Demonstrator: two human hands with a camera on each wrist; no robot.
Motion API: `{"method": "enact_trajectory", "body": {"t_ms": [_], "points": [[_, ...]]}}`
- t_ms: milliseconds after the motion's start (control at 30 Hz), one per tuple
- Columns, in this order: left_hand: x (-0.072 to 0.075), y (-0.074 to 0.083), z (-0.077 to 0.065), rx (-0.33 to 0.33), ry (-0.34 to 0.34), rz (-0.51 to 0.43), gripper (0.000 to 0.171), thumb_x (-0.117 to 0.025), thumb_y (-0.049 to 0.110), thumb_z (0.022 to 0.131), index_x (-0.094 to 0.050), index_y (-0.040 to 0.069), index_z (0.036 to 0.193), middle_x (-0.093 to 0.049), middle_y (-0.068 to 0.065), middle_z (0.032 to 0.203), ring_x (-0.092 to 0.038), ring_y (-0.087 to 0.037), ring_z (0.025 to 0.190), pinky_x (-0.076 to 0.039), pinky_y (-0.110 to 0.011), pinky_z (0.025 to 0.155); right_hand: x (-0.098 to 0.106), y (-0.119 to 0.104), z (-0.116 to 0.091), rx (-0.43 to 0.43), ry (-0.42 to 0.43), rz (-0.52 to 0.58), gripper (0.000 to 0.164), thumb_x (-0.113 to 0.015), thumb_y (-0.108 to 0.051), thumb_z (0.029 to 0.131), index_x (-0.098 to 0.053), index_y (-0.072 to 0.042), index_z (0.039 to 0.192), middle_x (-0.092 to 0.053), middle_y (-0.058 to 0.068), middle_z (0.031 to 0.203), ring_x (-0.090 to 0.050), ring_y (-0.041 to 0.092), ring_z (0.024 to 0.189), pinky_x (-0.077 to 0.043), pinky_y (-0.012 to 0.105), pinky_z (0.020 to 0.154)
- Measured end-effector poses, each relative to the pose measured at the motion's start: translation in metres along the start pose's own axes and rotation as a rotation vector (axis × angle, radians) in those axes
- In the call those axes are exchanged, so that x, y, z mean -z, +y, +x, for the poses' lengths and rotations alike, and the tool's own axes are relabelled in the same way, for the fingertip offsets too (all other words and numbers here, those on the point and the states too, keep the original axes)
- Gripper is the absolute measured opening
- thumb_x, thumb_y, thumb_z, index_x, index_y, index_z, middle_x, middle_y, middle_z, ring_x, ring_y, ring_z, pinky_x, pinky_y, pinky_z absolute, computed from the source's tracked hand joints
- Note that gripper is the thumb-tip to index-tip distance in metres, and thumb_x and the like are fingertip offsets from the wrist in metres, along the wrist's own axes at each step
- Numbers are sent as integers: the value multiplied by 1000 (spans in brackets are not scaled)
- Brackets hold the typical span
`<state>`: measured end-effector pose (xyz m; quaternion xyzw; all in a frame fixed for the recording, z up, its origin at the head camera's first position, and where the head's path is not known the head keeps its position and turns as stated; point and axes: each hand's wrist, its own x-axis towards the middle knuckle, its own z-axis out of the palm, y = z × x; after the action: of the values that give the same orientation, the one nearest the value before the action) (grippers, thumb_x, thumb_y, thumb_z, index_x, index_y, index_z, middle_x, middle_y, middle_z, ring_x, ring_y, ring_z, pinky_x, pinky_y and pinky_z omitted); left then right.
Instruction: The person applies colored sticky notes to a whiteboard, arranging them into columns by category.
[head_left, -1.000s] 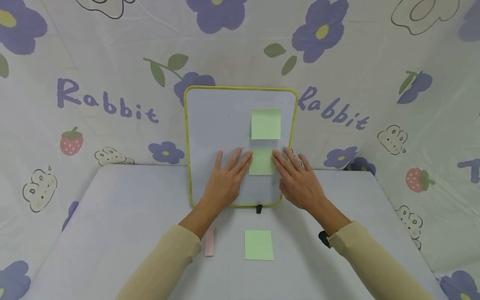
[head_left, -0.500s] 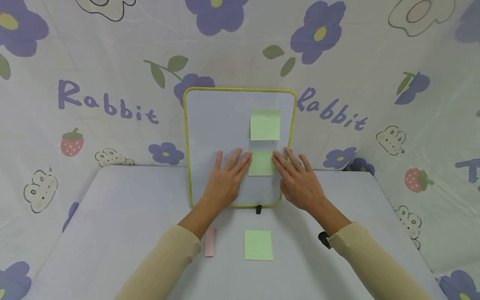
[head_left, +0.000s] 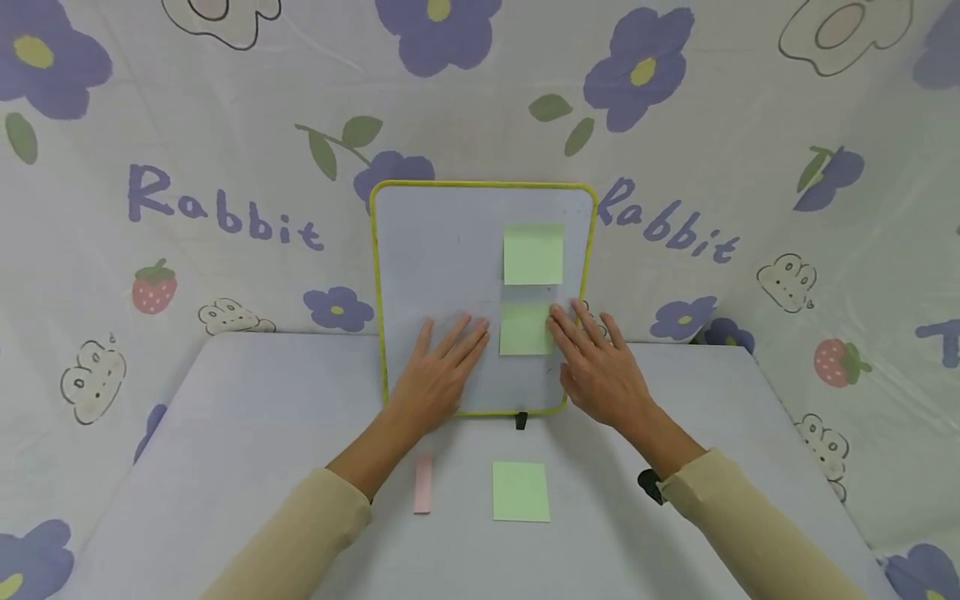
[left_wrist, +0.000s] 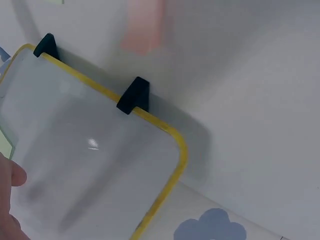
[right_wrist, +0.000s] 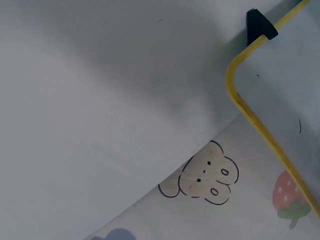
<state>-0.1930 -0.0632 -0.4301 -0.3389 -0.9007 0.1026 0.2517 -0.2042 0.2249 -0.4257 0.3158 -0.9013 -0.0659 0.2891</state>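
A whiteboard (head_left: 435, 267) with a yellow rim stands upright on the table. Two green sticky notes are on its right half, an upper sticky note (head_left: 533, 255) and a lower sticky note (head_left: 523, 330). My right hand (head_left: 606, 375) rests its straight fingertips at the right edge of the lower one. To the left of that note, my left hand (head_left: 438, 375) lies over the board with fingers extended, apart from the paper; whether it touches the board I cannot tell. Part of the left hand (left_wrist: 7, 195) shows in the left wrist view. The right wrist view shows no hand.
On the table (head_left: 277, 433) before the board lie a green sticky note pad (head_left: 521, 492) and a narrow pink paper strip (head_left: 423, 485). Black feet (left_wrist: 135, 95) hold the board's lower edge. A patterned cloth (head_left: 247, 117) hangs behind.
My left hand has drawn away from the lower green note, to the left and slightly down. The right hand stays at the note's right edge. The head view has shifted a little.
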Motion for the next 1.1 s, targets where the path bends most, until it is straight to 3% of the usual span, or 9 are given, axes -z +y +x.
{"method": "enact_trajectory", "body": {"t_ms": [167,300,467,567,733,900,1100], "points": [[4,-3,-19,-47,1,-30,68,-63,19,91,-38,8,154,-29,-5,162,-25,-26,149,-30,-59,111,4,-4,-1,-35,0,10,73,-70,-18,84,-42,0,149,-37,13,158,-25,35,148,-28,57,112],[6,-6,-36,-66,-7,-111,68,-64,17,90,-40,8,152,-33,-7,160,-31,-28,147,-33,-60,109,6,-14,-4,-50,-10,54,76,-74,-19,83,-42,-1,149,-37,14,157,-29,35,147,-29,58,111],[7,-10,-62,-82,-101,-287,62,-62,17,94,-41,8,152,-39,-10,157,-40,-30,142,-39,-60,104,8,-36,-8,-81,-53,174,76,-76,-19,85,-40,-2,151,-37,14,157,-34,34,144,-30,57,111],[3,-13,-77,-100,-151,-346,60,-63,16,95,-44,7,150,-44,-10,154,-44,-30,139,-42,-61,100,8,-54,-9,-99,-75,279,76,-78,-20,85,-41,-4,150,-39,14,156,-38,33,143,-34,56,108],[-3,-17,-96,-154,-179,-370,57,-66,15,94,-48,7,147,-48,-7,151,-48,-26,136,-46,-57,96,5,-84,-12,-90,-113,450,71,-79,-23,85,-48,-5,146,-49,13,149,-47,29,136,-40,53,103],[-7,-15,-112,-195,-228,-391,54,-66,15,93,-51,10,146,-48,-3,151,-46,-24,138,-45,-54,99,2,-109,-16,-77,-206,546,65,-76,-27,89,-50,-9,146,-52,7,147,-49,22,134,-41,50,105],[-9,-10,-127,-256,-271,-336,54,-66,18,92,-53,11,145,-47,-1,152,-46,-21,138,-44,-52,100,3,-129,-21,-74,-337,696,59,-72,-30,92,-52,-10,145,-53,4,147,-48,20,136,-40,48,106]]}}
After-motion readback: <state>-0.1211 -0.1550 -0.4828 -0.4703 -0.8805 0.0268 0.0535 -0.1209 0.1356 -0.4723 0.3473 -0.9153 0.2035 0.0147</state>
